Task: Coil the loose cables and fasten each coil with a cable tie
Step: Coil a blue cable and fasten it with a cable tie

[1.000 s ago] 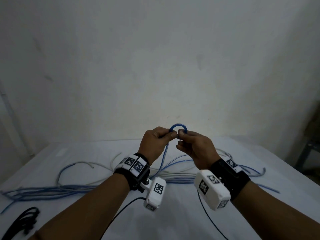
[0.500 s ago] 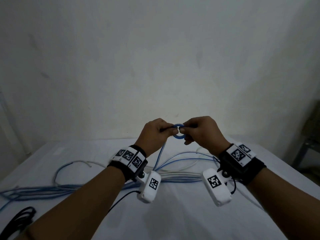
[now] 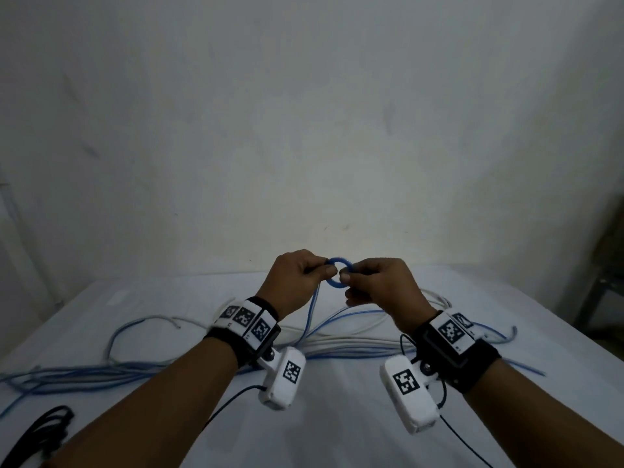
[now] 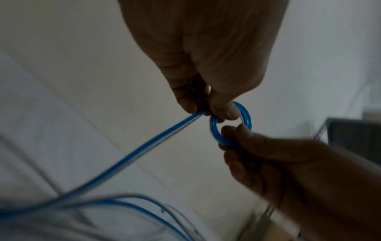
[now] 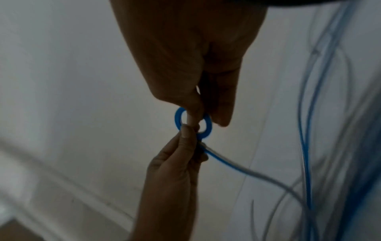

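Head view: I hold a small blue coil above the table, left hand pinching its 9 o'clock side, right hand its 3 o'clock. I should keep turns tight and feed slack evenly.

Left wrist: thumb and finger clamp where the cable exits.

Right wrist: fingertips pinch the rim, wrist level.

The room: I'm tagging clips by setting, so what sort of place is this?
Probably a plain indoor workroom: a bare white wall, a table under a white cloth, and loose blue cables spread across it.
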